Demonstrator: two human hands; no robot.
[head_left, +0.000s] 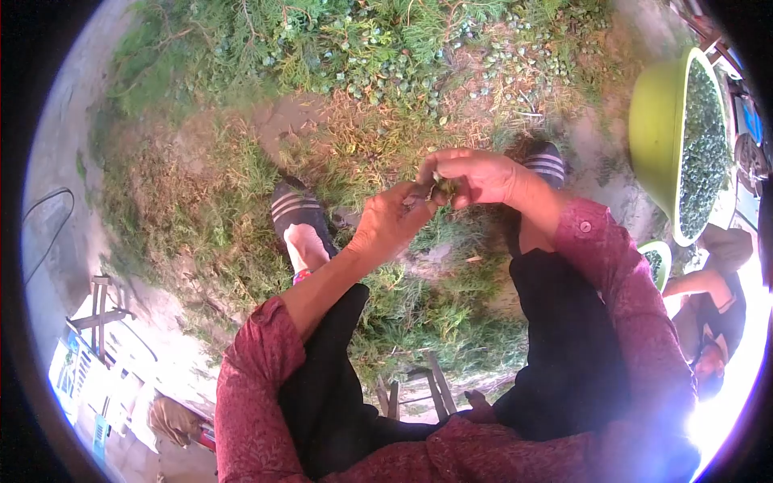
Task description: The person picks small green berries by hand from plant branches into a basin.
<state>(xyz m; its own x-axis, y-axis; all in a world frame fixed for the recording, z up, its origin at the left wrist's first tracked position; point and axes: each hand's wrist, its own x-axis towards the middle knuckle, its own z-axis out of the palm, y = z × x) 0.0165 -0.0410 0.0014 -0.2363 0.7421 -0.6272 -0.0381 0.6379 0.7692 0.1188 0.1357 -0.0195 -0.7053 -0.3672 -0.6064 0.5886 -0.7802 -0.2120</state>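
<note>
Both hands meet in front of me, above the ground between my feet. My left hand [389, 219] has its fingers pinched together beside a small green sprig [444, 186]. Curled around that sprig from the other side are the fingers of my right hand [477, 177]. The fingertips of the two hands nearly touch, and they partly hide the sprig. Below and beyond the hands, cut green branches [346, 48] with small bluish-green berries cover the ground.
A large yellow-green basin [660, 133] full of small green pieces stands at the right, with a smaller bowl [659, 262] below it. Another person [717, 298] sits at the right edge. A wooden frame [101, 314] stands at the lower left.
</note>
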